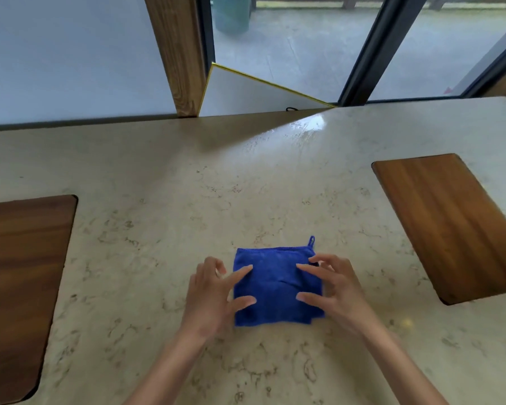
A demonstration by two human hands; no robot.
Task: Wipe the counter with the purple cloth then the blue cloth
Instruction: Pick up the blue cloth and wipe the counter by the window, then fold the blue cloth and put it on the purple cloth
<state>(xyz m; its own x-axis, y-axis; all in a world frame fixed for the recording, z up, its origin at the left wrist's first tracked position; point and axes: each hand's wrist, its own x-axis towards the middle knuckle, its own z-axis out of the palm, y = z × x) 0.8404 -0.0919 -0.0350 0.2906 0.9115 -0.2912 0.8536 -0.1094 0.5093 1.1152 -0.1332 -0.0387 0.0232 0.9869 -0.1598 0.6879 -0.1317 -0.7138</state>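
Blue cloth (278,287) folded square, flat on desk (158,185), near front edge. Left hand (214,296), right hand (333,287) flanking, fingers spread, tips on cloth, grip unclosed, holding nothing. Purple cloth not visible. Press palm flat, sweep overlapping strokes, keep folds together.

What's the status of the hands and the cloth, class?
Both hands open: left hand, right hand, fingertips on the folded blue cloth, no grip. Cloth flat on marble counter. Purple cloth not visible. Nothing obstructing.

Two wooden boards (450,226) (21,287) flank the middle; a gold-edged white panel (246,95) leans behind.
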